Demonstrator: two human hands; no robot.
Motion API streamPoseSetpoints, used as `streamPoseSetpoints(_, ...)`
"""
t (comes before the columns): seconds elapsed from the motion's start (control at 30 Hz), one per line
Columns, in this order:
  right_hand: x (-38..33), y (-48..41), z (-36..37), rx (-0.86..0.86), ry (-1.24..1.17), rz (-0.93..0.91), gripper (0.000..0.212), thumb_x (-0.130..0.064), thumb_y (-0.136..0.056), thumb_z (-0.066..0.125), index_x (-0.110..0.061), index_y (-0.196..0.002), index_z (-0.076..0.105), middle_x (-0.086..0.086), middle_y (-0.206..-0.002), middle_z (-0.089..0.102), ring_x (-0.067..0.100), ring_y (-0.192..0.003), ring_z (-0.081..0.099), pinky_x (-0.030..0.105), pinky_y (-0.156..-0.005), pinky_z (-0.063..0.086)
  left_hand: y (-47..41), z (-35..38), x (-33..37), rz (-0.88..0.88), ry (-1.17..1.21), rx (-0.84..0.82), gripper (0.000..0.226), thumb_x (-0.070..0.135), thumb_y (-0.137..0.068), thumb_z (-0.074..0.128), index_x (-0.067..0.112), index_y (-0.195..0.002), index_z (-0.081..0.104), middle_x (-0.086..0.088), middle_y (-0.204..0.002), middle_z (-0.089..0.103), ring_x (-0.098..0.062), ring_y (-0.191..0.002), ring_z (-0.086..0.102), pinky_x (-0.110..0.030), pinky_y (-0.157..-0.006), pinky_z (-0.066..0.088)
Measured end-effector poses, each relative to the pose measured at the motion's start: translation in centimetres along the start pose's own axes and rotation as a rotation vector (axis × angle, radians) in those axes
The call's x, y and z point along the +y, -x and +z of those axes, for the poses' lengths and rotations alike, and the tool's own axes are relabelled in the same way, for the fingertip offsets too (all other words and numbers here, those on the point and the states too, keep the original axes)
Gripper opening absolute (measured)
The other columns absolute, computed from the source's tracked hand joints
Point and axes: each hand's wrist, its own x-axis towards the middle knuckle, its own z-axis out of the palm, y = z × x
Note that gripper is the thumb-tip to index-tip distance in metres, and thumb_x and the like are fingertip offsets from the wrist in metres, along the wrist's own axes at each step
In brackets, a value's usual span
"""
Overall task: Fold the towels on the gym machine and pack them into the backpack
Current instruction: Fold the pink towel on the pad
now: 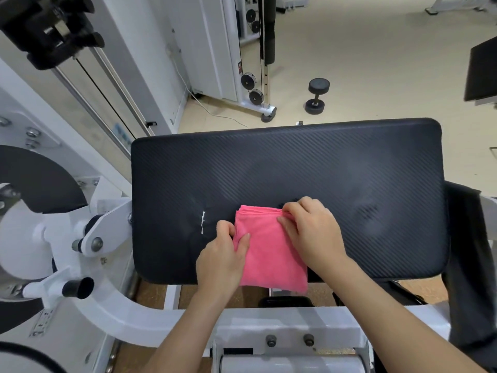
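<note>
A pink towel (269,254), folded into a narrow rectangle, lies on the near part of the black padded seat (295,168) of the gym machine, its near end hanging slightly over the pad's front edge. My left hand (223,259) grips the towel's left edge, thumb on top of the cloth. My right hand (312,232) pinches the far right corner with curled fingers. A dark grey towel (468,265) hangs over the machine at the right edge. No backpack is in view.
The white machine frame (113,313) with a black-tipped lever (78,286) stands at the left and near side. A black dumbbell (317,95) lies on the beige floor beyond the pad. A cable machine (255,63) stands further back.
</note>
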Motion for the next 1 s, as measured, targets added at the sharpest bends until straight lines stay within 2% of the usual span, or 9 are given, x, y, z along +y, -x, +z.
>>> streamPoseSetpoints(0.07,-0.2,0.3,0.2,0.11,-0.009,0.055,0.023,-0.034,-0.086,0.066,-0.013,-0.097,0.064,0.006,-0.093,0.055,0.027,-0.08,0.052,0.039,-0.064,0.046,0.2,-0.1,0.1,0.086,-0.093,0.161,0.027,0.041,-0.091,0.058,0.023,-0.093,0.038,0.006,-0.076,0.056,-0.017,-0.067,0.055,-0.033,-0.056,0.043)
streamPoseSetpoints(0.17,-0.9,0.5,0.4,0.239,0.068,0.049,0.023,-0.026,-0.08,0.074,-0.014,-0.094,0.06,0.008,-0.095,0.05,0.025,-0.08,0.042,0.034,-0.066,0.031,0.3,0.5,-0.2,0.511,-0.223,0.428,0.026,0.017,-0.081,0.072,0.014,-0.099,0.054,-0.005,-0.091,0.056,-0.02,-0.08,0.049,-0.035,-0.063,0.044)
streamPoseSetpoints(0.27,-1.6,0.6,1.1,0.228,0.121,-0.104,0.017,-0.005,-0.075,0.073,-0.011,-0.081,0.058,0.007,-0.084,0.05,0.024,-0.07,0.04,0.031,-0.059,0.026,0.6,2.0,-0.6,0.838,-0.292,0.216,0.027,0.024,-0.085,0.068,0.013,-0.11,0.063,-0.009,-0.119,0.061,-0.024,-0.112,0.053,-0.042,-0.088,0.047)
streamPoseSetpoints(0.33,-1.7,0.6,1.2,0.178,0.09,-0.162,0.01,-0.002,-0.078,0.064,-0.009,-0.078,0.057,0.007,-0.081,0.052,0.025,-0.067,0.044,0.033,-0.053,0.035,1.0,3.0,-1.4,0.811,-0.428,0.032,0.051,0.044,-0.092,0.053,0.018,-0.136,0.049,-0.008,-0.15,0.042,-0.023,-0.14,0.036,-0.044,-0.113,0.03)
streamPoseSetpoints(0.4,-1.8,1.3,0.4,0.153,0.088,-0.177,0.008,-0.009,-0.084,0.052,-0.009,-0.085,0.061,0.007,-0.092,0.056,0.026,-0.076,0.051,0.037,-0.058,0.044,0.8,3.5,-2.3,0.777,-0.542,-0.035,0.067,0.054,-0.095,0.041,0.018,-0.151,0.026,-0.006,-0.162,0.019,-0.02,-0.149,0.015,-0.045,-0.119,0.017)
streamPoseSetpoints(0.5,-1.8,4.5,-1.4,0.146,0.101,-0.287,0.026,-0.014,-0.083,0.057,-0.008,-0.107,0.066,0.011,-0.114,0.059,0.028,-0.101,0.053,0.036,-0.073,0.042,0.5,4.0,-2.8,0.769,-0.565,-0.04,0.068,0.056,-0.098,0.03,0.02,-0.153,0.011,-0.005,-0.162,0.013,-0.019,-0.15,0.013,-0.046,-0.118,0.016)
streamPoseSetpoints(0.7,-0.7,10.4,1.1,-0.238,0.26,-0.269,0.061,-0.032,-0.083,0.05,-0.005,-0.139,0.05,0.017,-0.147,0.044,0.032,-0.136,0.037,0.047,-0.101,0.045,0.7,4.1,-2.3,0.769,-0.567,-0.025,0.061,0.051,-0.095,0.033,0.02,-0.148,0.034,-0.007,-0.161,0.02,-0.021,-0.148,0.019,-0.048,-0.117,0.019)
streamPoseSetpoints(0.87,-0.3,10.0,2.4,-0.125,0.274,-0.272,0.049,-0.014,-0.087,0.034,-0.007,-0.127,0.06,0.018,-0.137,0.055,0.033,-0.128,0.052,0.047,-0.098,0.043,1.8,2.7,-2.2,0.807,-0.491,0.023,0.057,0.044,-0.09,0.049,0.018,-0.14,0.046,-0.01,-0.154,0.036,-0.025,-0.142,0.033,-0.047,-0.114,0.025)
streamPoseSetpoints(1.0,0.4,9.8,2.6,-0.081,0.29,-0.319,0.045,-0.014,-0.082,0.045,-0.01,-0.124,0.061,0.014,-0.137,0.055,0.031,-0.127,0.053,0.042,-0.095,0.036,3.2,2.9,-4.1,0.988,-0.456,0.142,0.039,0.033,-0.079,0.064,0.015,-0.114,0.063,-0.008,-0.117,0.062,-0.025,-0.109,0.052,-0.04,-0.104,0.033)
